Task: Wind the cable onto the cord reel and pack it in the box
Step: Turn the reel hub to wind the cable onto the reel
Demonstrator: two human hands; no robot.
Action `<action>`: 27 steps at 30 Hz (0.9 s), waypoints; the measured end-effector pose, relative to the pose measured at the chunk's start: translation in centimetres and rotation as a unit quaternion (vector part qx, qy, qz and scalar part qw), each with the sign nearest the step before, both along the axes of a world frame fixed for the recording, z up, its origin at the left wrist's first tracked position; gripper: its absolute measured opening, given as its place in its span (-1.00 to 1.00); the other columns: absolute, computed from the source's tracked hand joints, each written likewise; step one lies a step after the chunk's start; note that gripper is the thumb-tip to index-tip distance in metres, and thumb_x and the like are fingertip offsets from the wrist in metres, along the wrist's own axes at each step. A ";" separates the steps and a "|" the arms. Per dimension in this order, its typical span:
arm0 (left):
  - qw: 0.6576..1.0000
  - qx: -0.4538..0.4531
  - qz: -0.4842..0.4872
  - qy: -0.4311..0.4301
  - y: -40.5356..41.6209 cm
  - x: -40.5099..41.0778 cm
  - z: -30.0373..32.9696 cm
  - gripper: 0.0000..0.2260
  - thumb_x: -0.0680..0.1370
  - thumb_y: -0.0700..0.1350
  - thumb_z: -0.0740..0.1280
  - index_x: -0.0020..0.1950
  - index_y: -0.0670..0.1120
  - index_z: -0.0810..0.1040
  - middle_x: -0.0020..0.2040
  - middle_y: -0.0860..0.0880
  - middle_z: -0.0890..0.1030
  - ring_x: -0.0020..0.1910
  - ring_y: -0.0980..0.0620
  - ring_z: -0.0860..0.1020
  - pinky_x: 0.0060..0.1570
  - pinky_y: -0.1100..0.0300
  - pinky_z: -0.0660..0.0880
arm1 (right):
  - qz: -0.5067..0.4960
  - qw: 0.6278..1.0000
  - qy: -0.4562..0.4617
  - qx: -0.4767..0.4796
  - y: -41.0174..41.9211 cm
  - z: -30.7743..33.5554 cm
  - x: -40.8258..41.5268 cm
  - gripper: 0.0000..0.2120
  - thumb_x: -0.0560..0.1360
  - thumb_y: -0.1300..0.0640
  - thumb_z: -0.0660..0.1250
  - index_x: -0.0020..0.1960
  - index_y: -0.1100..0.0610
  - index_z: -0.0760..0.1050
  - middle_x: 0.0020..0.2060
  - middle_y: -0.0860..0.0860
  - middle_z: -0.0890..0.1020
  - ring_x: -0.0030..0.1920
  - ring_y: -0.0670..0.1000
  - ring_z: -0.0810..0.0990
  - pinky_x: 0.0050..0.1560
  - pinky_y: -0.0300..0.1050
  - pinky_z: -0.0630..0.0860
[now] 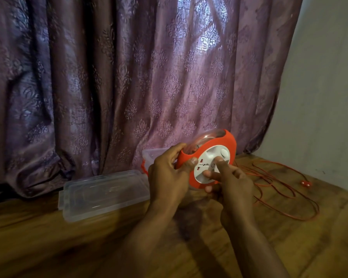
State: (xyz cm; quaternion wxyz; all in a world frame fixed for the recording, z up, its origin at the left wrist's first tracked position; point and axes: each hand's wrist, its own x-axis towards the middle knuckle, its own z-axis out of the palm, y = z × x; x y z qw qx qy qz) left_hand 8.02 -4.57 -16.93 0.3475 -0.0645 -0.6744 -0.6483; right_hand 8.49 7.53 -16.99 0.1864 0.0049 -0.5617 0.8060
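The left hand [170, 173] is gripping the red rim of the cord reel [209, 159], held above the wooden floor [68, 247]; the right hand [229, 181] is pressing fingers on its white hub. Steady turning should draw the loose cable [285, 189] in evenly. The box [153, 157] is standing by the purple curtain [129, 67], its lid [105, 193] alongside.

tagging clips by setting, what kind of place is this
Most likely a room in a home, not a workshop. A patterned purple curtain hangs to a wood-look floor beside a plain painted wall. The person works low at the floor, with a clear plastic lid lying by the curtain.
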 end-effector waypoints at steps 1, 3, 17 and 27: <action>1.000 0.006 0.001 0.004 -0.1 0.0 0.2 -0.64 0.35 -0.06 0.50 0.14 0.07 0.65 0.02 0.15 0.70 0.07 0.14 0.65 0.21 -0.02 0.56 | -0.037 0.998 0.026 0.038 -0.1 -0.1 0.1 -0.68 0.47 0.01 0.42 0.08 0.20 0.49 -0.29 0.11 0.70 -0.53 0.02 0.55 -0.52 -0.17 0.47; 1.000 0.018 0.006 0.007 -0.5 -0.1 0.5 -0.62 0.41 -0.15 0.52 0.21 0.01 0.64 0.04 0.12 0.69 0.09 0.13 0.64 0.24 -0.01 0.55 | -0.161 0.961 0.097 0.204 -0.4 -0.4 0.2 -0.69 0.45 0.03 0.44 0.14 0.04 0.46 -0.21 -0.02 0.66 -0.31 -0.02 0.62 -0.30 -0.04 0.56; 1.000 0.020 -0.001 -0.008 -0.9 -0.1 0.8 -0.60 0.43 -0.18 0.52 0.26 -0.02 0.62 0.01 0.22 0.67 0.08 0.26 0.61 0.21 0.17 0.54 | -0.259 0.817 0.188 0.480 -0.6 -1.7 -0.5 -0.46 0.45 -0.11 0.40 0.38 -0.26 0.33 0.05 0.00 0.61 -0.03 0.06 0.60 -0.17 -0.08 0.46; 1.000 0.006 -0.024 -0.005 -0.2 0.8 1.1 -0.57 0.32 -0.03 0.46 0.19 0.01 0.65 0.02 0.13 0.71 0.06 0.15 0.66 0.18 -0.01 0.59 | -0.236 0.927 0.091 0.276 -0.5 -1.5 -0.6 -0.52 0.38 -0.35 0.35 0.17 -0.10 0.53 -0.43 -0.22 0.55 -0.32 -0.22 0.57 -0.32 -0.33 0.37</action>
